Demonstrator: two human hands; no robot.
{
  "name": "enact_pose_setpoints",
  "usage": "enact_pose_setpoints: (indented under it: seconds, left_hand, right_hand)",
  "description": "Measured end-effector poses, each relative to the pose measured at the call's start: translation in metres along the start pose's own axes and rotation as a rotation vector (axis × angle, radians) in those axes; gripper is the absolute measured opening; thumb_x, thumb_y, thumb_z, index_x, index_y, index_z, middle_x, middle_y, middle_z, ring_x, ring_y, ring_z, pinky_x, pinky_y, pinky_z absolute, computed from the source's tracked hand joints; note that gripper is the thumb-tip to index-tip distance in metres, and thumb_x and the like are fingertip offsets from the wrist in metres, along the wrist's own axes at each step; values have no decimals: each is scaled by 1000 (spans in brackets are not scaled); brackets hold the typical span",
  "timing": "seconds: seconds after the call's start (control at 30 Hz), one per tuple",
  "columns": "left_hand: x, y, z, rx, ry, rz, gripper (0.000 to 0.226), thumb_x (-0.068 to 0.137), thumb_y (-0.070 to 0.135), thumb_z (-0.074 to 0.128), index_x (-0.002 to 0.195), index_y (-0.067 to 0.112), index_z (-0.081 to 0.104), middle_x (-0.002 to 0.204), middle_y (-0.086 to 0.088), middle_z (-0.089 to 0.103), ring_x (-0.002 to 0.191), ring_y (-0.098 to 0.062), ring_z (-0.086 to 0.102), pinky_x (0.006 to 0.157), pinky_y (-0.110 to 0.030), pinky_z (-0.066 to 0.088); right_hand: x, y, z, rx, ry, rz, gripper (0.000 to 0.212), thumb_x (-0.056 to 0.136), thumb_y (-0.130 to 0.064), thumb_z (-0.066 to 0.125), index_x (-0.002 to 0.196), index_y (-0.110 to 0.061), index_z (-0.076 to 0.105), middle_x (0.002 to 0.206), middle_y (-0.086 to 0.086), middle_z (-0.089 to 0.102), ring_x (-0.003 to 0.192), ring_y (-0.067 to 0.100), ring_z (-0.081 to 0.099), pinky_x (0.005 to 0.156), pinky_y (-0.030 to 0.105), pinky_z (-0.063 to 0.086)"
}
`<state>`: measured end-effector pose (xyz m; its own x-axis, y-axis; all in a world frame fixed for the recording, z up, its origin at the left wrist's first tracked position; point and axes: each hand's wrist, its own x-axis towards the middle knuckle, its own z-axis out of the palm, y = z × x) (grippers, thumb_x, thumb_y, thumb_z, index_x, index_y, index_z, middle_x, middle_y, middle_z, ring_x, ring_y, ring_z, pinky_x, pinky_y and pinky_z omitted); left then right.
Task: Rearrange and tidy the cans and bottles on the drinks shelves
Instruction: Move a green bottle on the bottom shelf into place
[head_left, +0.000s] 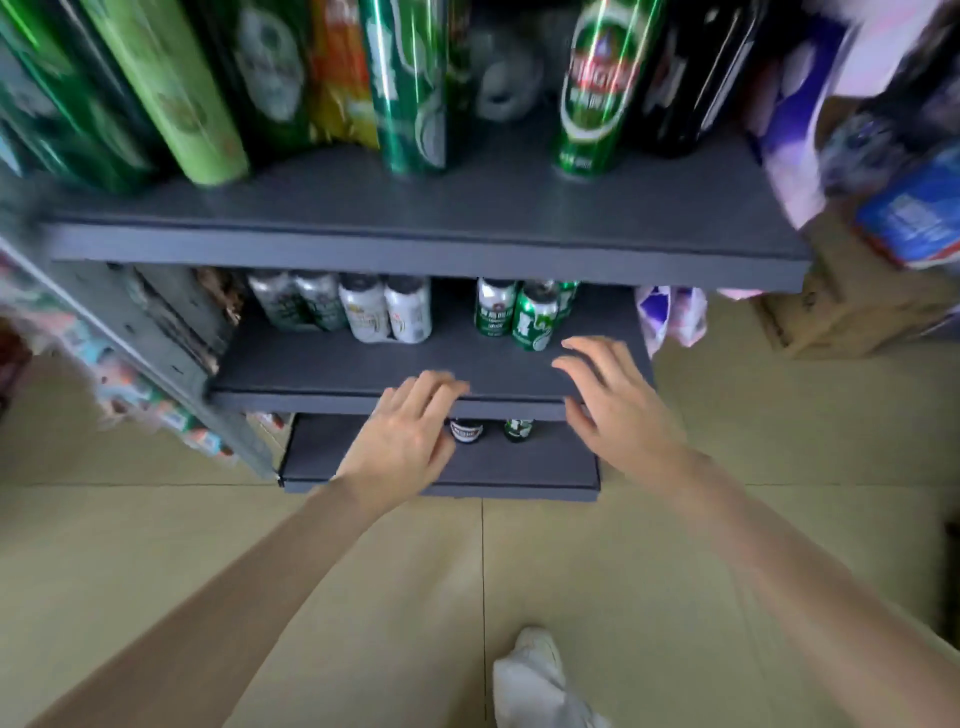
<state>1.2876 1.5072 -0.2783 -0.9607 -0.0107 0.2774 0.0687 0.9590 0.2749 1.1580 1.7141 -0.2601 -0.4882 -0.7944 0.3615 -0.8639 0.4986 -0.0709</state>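
Dark grey drinks shelves stand in front of me. The top shelf (426, 244) carries tall green cans (597, 88) and a black bottle (691, 78). On the middle shelf (322, 364) stand white cans (387, 314) and green cans (535, 314). Two bottle tops (466, 431) show on the lowest shelf (441, 483). My left hand (405, 441) hovers over the middle shelf's front edge, fingers relaxed and holding nothing. My right hand (618, 400) is spread open just in front of the green cans, apart from them.
A cardboard box (852, 306) and blue and purple packages (914, 218) sit on the right. Colourful packets (145, 395) hang along the shelf's left side. Beige floor tiles lie below, with my white shoe (535, 675) near the bottom.
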Motion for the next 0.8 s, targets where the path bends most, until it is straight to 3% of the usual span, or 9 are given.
enact_pose_setpoints:
  seconds: [0.07, 0.17, 0.3, 0.47, 0.6, 0.7, 0.8]
  left_hand:
    - [16, 22, -81, 41, 46, -47, 43, 74, 17, 36, 115, 11, 44, 109, -8, 50, 89, -23, 47, 74, -34, 41]
    - [25, 45, -185, 98, 82, -100, 45, 75, 20, 34, 117, 8, 45, 106, -12, 54, 86, -29, 53, 74, -36, 42]
    - [22, 51, -252, -4, 162, -310, 44, 85, 11, 46, 128, 5, 43, 119, -11, 53, 108, -32, 53, 86, -44, 38]
    - [20, 48, -251, -130, 189, -498, 48, 84, 6, 55, 130, 3, 40, 123, -12, 51, 111, -32, 51, 90, -46, 40]
    - [31, 47, -222, -217, 185, -620, 45, 86, 6, 52, 129, 5, 38, 124, -9, 49, 102, -33, 52, 86, -44, 40]
    - [48, 40, -190, -308, 206, -671, 43, 86, 5, 51, 127, 5, 38, 122, -10, 49, 108, -33, 49, 89, -48, 41]
    - [55, 33, -159, -378, 230, -709, 44, 86, 3, 50, 128, 7, 37, 121, -10, 48, 109, -31, 49, 90, -46, 42]
  right_hand:
    - [25, -5, -80, -2, 37, 51, 32, 78, -5, 64, 109, -1, 58, 118, 16, 54, 107, 28, 47, 94, 33, 40]
    - [56, -19, -179, 93, 95, 131, 33, 80, -6, 66, 112, -1, 58, 121, 16, 52, 110, 26, 42, 88, 36, 46]
    - [87, -25, -234, 373, 101, 345, 44, 83, -12, 66, 123, -6, 50, 126, 11, 46, 112, 29, 45, 89, 31, 39]
    - [114, -13, -197, 655, -34, 594, 76, 80, -18, 73, 142, -17, 30, 140, 11, 39, 130, 26, 37, 107, 37, 32]
    - [138, 0, -144, 979, 94, 989, 86, 75, -24, 78, 143, -14, 26, 145, 8, 36, 132, 23, 37, 109, 39, 33]
    - [163, 12, -109, 984, 237, 1005, 89, 73, -18, 80, 143, -11, 25, 144, 9, 34, 131, 21, 38, 108, 30, 32]
    - [184, 32, -79, 946, 307, 965, 90, 72, -17, 80, 143, -10, 26, 140, 8, 41, 125, 19, 44, 97, 19, 32]
